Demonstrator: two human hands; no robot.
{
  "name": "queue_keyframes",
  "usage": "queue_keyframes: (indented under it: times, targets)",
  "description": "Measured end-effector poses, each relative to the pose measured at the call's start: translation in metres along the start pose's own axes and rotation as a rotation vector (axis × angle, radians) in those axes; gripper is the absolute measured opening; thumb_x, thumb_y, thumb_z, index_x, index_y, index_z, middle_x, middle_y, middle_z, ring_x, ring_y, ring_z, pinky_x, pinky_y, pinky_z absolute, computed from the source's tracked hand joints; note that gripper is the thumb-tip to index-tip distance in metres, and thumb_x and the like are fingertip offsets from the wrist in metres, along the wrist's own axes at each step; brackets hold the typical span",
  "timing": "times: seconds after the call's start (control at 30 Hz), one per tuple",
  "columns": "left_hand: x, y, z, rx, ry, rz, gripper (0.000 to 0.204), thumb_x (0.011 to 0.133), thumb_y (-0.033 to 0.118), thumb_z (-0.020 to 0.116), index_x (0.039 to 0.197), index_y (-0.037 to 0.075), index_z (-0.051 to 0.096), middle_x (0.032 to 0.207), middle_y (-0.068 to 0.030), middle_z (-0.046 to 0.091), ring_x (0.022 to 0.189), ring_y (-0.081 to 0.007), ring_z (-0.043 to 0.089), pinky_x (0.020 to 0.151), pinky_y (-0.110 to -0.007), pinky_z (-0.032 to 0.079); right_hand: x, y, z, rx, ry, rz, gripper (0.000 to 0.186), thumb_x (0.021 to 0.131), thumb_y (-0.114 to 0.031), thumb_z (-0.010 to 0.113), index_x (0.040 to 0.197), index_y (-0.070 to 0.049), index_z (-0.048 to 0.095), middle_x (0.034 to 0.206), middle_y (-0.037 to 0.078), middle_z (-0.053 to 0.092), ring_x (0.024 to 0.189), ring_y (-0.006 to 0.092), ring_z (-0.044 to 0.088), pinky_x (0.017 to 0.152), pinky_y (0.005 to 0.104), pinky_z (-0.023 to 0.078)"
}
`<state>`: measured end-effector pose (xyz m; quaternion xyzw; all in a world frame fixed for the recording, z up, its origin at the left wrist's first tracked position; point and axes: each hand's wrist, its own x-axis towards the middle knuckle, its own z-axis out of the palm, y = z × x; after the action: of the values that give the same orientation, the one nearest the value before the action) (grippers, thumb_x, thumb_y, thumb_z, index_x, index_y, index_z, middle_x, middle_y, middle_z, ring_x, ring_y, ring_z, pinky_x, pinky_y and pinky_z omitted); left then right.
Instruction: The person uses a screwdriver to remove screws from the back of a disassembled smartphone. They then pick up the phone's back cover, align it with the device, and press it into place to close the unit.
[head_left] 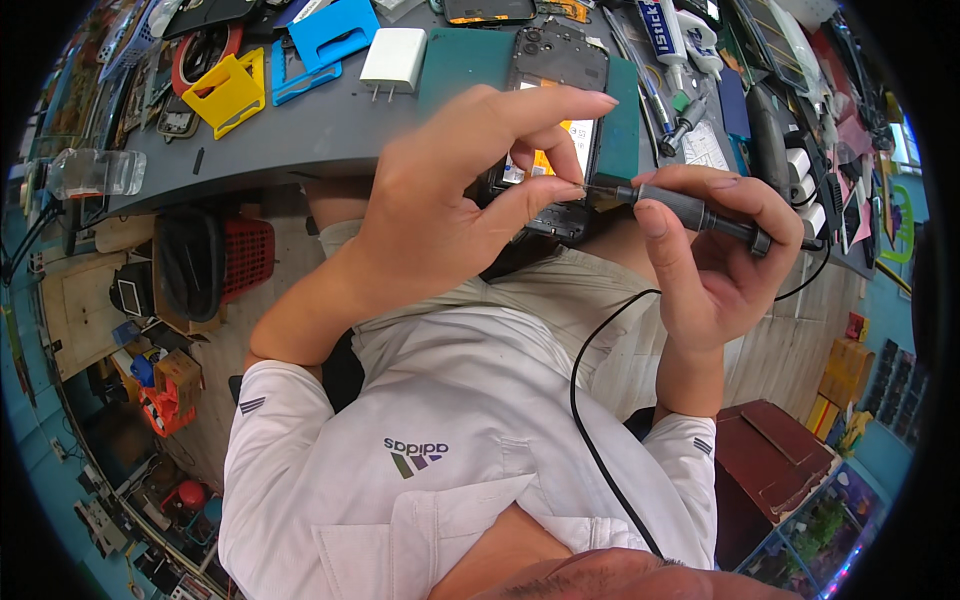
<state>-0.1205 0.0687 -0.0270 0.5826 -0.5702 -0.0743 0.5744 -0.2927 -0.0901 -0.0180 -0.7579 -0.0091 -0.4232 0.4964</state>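
Observation:
My right hand (pixel 715 285) holds a black pen-shaped corded tool (pixel 675 208), its thin metal tip pointing left. My left hand (pixel 430 195) pinches at that tip between thumb and a bent finger, with the index finger stretched out above. Whether a small piece sits in the pinch is too small to tell. Behind and below my left fingers, an opened phone (pixel 565 68) with its inner parts bare lies across a teal mat (pixel 625 120) at the table edge; my left hand covers part of it. A black cable (pixel 577 375) hangs across my shirt on the right.
A white charger plug (pixel 394 62), a yellow stand (pixel 228 97) and blue stands (pixel 335 38) are on the grey table (pixel 300 125) to the left. Glue tubes (pixel 662 40) and pen-like tools (pixel 640 75) crowd the right. A red basket (pixel 248 258) is on the floor.

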Motion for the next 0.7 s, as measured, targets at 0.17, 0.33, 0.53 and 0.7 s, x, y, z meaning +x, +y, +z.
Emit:
queue_keyframes:
  times: [0.17, 0.33, 0.53, 0.7]
  targets:
    - [0.0, 0.001, -0.002, 0.019, -0.016, -0.001, 0.06, 0.087, -0.004, 0.081, 0.144, 0.002, 0.063, 0.097, -0.0053, 0.075, 0.09, -0.0106, 0.067, 0.078, -0.026, 0.048, 0.001, -0.002, 0.002, -0.077, -0.005, -0.076, 0.055, 0.081, 0.014, 0.083, 0.122, 0.002, 0.048, 0.103, 0.025, 0.071, 0.091, 0.0269, 0.075, 0.081, 0.0339, 0.06]
    - [-0.001, 0.0, 0.002, -0.003, 0.004, -0.019, 0.062, 0.086, -0.006, 0.081, 0.144, 0.002, 0.062, 0.097, -0.005, 0.075, 0.089, -0.0106, 0.066, 0.077, -0.026, 0.051, 0.001, -0.019, -0.001, -0.24, -0.117, -0.013, 0.056, 0.084, 0.013, 0.081, 0.125, -0.003, 0.046, 0.108, 0.024, 0.07, 0.097, 0.0298, 0.074, 0.086, 0.0349, 0.059]
    - [-0.003, 0.004, 0.007, 0.043, -0.031, 0.003, 0.064, 0.085, -0.009, 0.08, 0.145, 0.002, 0.061, 0.095, -0.0049, 0.077, 0.085, -0.0114, 0.064, 0.077, -0.026, 0.051, -0.005, -0.037, 0.001, -0.463, -0.057, 0.06, 0.055, 0.08, 0.012, 0.087, 0.12, -0.001, 0.051, 0.105, 0.017, 0.07, 0.093, 0.0228, 0.074, 0.081, 0.0298, 0.058]
    - [-0.009, 0.011, 0.001, 0.106, -0.115, 0.041, 0.067, 0.082, -0.01, 0.072, 0.147, -0.003, 0.057, 0.106, -0.0074, 0.08, 0.087, -0.017, 0.062, 0.085, -0.03, 0.046, 0.001, -0.046, 0.003, -0.478, -0.076, 0.122, 0.053, 0.078, 0.009, 0.09, 0.117, 0.001, 0.055, 0.104, 0.014, 0.07, 0.092, 0.0198, 0.073, 0.08, 0.0276, 0.056]
